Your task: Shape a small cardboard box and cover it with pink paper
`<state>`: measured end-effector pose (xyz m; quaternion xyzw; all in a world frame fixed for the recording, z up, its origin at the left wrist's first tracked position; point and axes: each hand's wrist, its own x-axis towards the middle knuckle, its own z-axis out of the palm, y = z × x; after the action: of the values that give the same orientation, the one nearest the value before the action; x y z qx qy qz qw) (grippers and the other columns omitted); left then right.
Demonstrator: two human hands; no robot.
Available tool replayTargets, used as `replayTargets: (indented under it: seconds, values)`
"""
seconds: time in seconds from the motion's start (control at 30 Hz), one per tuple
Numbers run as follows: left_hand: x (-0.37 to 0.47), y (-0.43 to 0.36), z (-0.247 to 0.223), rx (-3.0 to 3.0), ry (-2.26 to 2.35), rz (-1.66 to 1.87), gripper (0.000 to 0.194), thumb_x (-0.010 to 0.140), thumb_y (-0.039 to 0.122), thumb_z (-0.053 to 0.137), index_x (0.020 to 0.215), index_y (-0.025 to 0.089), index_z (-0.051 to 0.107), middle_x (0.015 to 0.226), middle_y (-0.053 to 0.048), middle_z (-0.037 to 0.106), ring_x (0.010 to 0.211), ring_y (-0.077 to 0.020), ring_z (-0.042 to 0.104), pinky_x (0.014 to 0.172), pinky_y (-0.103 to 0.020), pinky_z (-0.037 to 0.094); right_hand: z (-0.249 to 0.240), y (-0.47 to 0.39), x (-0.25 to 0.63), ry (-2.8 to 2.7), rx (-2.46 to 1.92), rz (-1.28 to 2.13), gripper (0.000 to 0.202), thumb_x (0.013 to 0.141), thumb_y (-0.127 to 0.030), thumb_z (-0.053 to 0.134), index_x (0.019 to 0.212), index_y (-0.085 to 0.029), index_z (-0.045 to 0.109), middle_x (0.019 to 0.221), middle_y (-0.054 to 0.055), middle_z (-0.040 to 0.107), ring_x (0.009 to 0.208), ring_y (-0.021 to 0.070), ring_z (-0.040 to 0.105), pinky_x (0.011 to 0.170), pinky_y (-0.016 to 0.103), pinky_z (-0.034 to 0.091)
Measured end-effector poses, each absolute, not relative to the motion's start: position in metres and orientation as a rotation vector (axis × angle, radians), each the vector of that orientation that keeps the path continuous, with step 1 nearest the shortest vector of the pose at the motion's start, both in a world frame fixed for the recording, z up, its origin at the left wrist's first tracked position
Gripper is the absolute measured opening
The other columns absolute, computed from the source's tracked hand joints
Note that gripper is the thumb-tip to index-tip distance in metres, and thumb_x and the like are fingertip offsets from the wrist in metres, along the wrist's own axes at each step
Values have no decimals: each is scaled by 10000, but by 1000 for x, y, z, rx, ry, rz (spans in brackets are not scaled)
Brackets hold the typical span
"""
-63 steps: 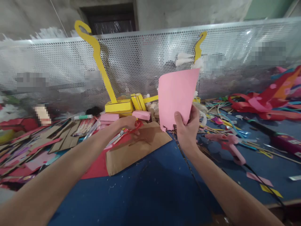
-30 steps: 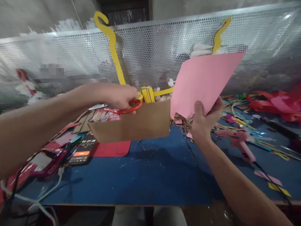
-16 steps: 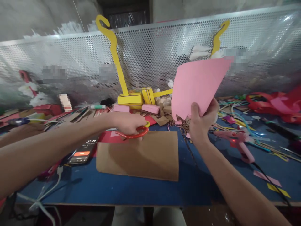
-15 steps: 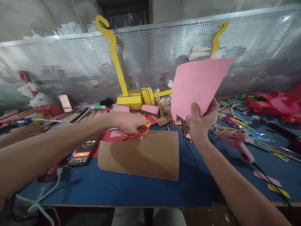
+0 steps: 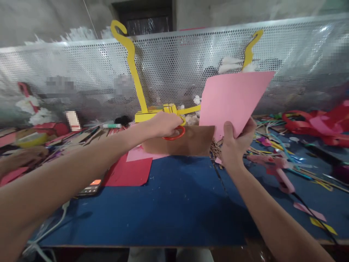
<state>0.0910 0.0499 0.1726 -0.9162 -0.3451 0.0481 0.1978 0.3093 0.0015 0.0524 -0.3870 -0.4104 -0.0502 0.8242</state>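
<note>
My left hand (image 5: pixel 167 124) is closed on scissors with red and yellow handles (image 5: pixel 174 137), and the same hand is at the top of a brown cardboard piece (image 5: pixel 188 143), tilted up from the blue table (image 5: pixel 163 203). How the fingers meet the cardboard is hidden. A pink paper sheet (image 5: pixel 231 98) is raised in my right hand (image 5: pixel 236 145), pinched at its lower edge between thumb and fingers. Red paper (image 5: pixel 131 173) and pink paper (image 5: pixel 133 154) lie below and left of the cardboard.
Yellow boxes with a tall hooked strip (image 5: pixel 132 69) stand behind. At right are a pink glue gun (image 5: pixel 275 167), sticks and red strips (image 5: pixel 321 127). A phone (image 5: pixel 92 187) lies left, partly under my forearm. Another person's hand (image 5: pixel 24 158) is at far left.
My left hand has moved right and up, and the cardboard has gone from lying flat to tilted farther back, uncovering the red paper. The pink sheet has shifted slightly. A yellow object shows at far left.
</note>
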Motion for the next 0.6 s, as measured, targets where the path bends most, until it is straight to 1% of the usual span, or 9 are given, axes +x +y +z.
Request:
replayTargets:
  seconds: [0.1, 0.2, 0.27, 0.33, 0.43, 0.47, 0.53, 0.6]
  values:
    - [89, 47, 187, -2509, -1005, 105, 236, 921, 299, 510, 1022, 172, 682, 956, -130, 700, 758, -244, 636, 561, -325, 322, 52, 2, 310, -861, -835, -130, 489, 827, -244, 693, 1280, -187, 517, 1297, 92, 608, 1202, 252, 611, 1089, 512, 483]
    - [81, 44, 208, -2497, -1072, 110, 268, 916, 333, 516, 1048, 166, 678, 979, -135, 681, 725, -233, 616, 567, -329, 325, 51, 2, 311, -870, -837, -133, 481, 841, -256, 685, 1287, -194, 516, 1297, 89, 607, 1204, 256, 610, 1084, 516, 488]
    - [76, 43, 219, -2532, -1130, 142, 265, 901, 338, 529, 1034, 168, 682, 962, -127, 680, 685, -223, 595, 574, -335, 338, 50, 2, 310, -878, -829, -123, 487, 850, -264, 686, 1299, -195, 511, 1306, 93, 602, 1205, 257, 612, 1074, 509, 495]
    - [73, 45, 222, -2592, -1161, 234, 232, 868, 340, 576, 982, 175, 693, 915, -107, 686, 642, -206, 576, 576, -333, 343, 50, 2, 309, -877, -826, -117, 491, 851, -269, 689, 1302, -195, 509, 1314, 98, 597, 1208, 256, 612, 1072, 500, 494]
    - [73, 49, 209, -2733, -1135, 447, 180, 799, 340, 665, 902, 199, 708, 821, -64, 696, 616, -189, 568, 575, -319, 346, 50, 1, 309, -874, -828, -119, 495, 845, -274, 700, 1294, -189, 510, 1313, 102, 593, 1214, 254, 606, 1082, 490, 482]
    - [74, 51, 201, -2785, -1119, 504, 180, 790, 331, 673, 910, 204, 713, 811, -59, 702, 622, -190, 572, 580, -315, 352, 51, 1, 309, -875, -826, -120, 497, 842, -274, 703, 1291, -186, 510, 1310, 104, 592, 1214, 254, 603, 1084, 487, 479]
    - [76, 58, 184, -2781, -1189, 509, 197, 797, 316, 656, 941, 200, 724, 812, -72, 716, 642, -203, 592, 610, -319, 383, 51, 1, 309, -877, -819, -123, 499, 836, -270, 704, 1286, -179, 511, 1301, 109, 592, 1209, 256, 601, 1080, 487, 478]
    - [77, 68, 170, -2754, -1218, 457, 241, 828, 341, 619, 998, 207, 723, 876, -89, 734, 665, -213, 616, 631, -318, 407, 52, 1, 309, -876, -828, -133, 498, 829, -266, 699, 1282, -179, 509, 1291, 113, 595, 1199, 260, 605, 1066, 493, 487]
